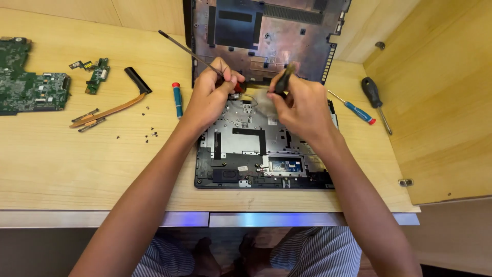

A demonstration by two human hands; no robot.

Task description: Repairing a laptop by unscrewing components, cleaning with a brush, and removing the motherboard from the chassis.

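Opened laptop chassis [256, 149] is lying at centre frame on the wooden desk [61, 164], its rear cover [266, 36] propped behind at top centre. Left hand [210, 95] is closing round a long thin tool [187, 50] with a red grip, tip down near the hinge. Right hand [302, 105] is pinching a dark-handled tool [283, 82], blurred. Risk: either tip slipping and gouging the thin wires [248, 100] just beneath. Loose screws [148, 134] at left are lying scattered, easy to knock off.

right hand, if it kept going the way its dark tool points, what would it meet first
Likely the lower edge of the upright laptop cover, just beyond the right hand and its blurred dark tool; depth is unclear.
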